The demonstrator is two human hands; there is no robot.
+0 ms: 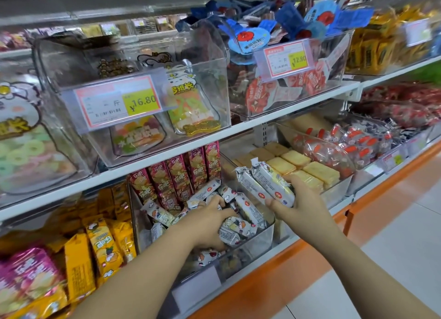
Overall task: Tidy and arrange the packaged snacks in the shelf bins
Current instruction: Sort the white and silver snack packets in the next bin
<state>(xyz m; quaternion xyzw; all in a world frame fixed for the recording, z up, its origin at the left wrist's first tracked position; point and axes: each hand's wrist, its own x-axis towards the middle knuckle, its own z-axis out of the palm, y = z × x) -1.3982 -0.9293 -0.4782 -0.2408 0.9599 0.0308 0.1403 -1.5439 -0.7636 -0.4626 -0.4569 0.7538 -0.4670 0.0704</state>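
A long store shelf [191,149] with an orange base [274,285] fills the view, its two levels lined with clear bins. On the upper level, a big bin [71,63] holds gummy sweets in shaped bags, and the bin beside it [338,63] is heaped with blue and red packets. Below, the central bin [260,242] holds a loose jumble of white snack packets [157,213] in front and a row of maroon packets [181,173] standing upright at the back. To its right is a bin of neatly laid yellow biscuit packs [310,170], to its left a stack of yellow packets [102,244]. The left hand [205,225] reaches down into the central bin, thumb and fingers curled around one white packet [231,230] among the jumble. The right hand [303,204] is raised over the line between the central bin and the biscuit bin, clasping two white packets [265,182] side by side and tilted, thumb across their lower ends and fingers behind. Yellow price tags reading 16.80 [140,102] and 12.80 [298,61] hang on the upper bins.
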